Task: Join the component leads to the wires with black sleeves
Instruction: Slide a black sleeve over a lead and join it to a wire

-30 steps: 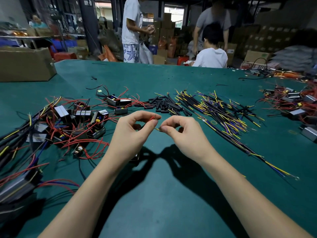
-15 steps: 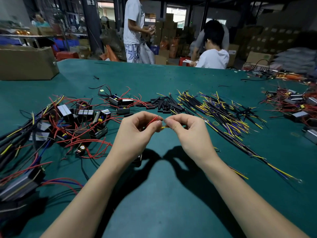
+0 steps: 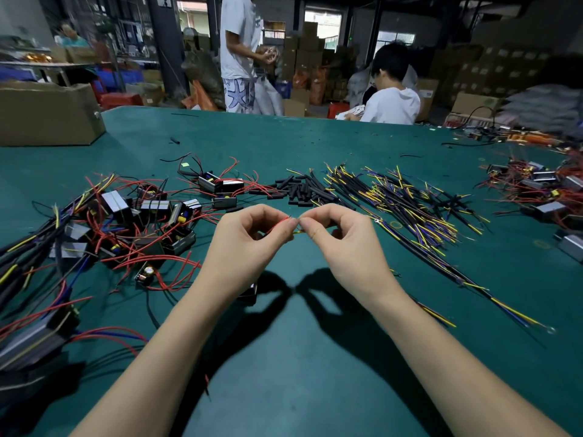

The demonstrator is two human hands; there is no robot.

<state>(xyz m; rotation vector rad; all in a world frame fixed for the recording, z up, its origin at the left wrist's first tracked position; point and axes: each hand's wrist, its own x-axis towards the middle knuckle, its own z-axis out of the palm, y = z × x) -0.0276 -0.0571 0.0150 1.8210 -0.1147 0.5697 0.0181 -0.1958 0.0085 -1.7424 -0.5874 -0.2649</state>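
Above the green felt table [image 3: 315, 357], just near-side of the heap of short black sleeves [image 3: 299, 189]: your left hand [image 3: 249, 244] pinches a thin red component lead [image 3: 277, 223]; your right hand [image 3: 344, 244] pinches a yellow wire [image 3: 298, 231], tips meeting. Both look light and limp; grip close behind the bared ends

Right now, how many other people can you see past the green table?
3. One stands in a white shirt behind the table's far edge, one in white crouches to the right, one in teal is far left. Boxes may hide others.
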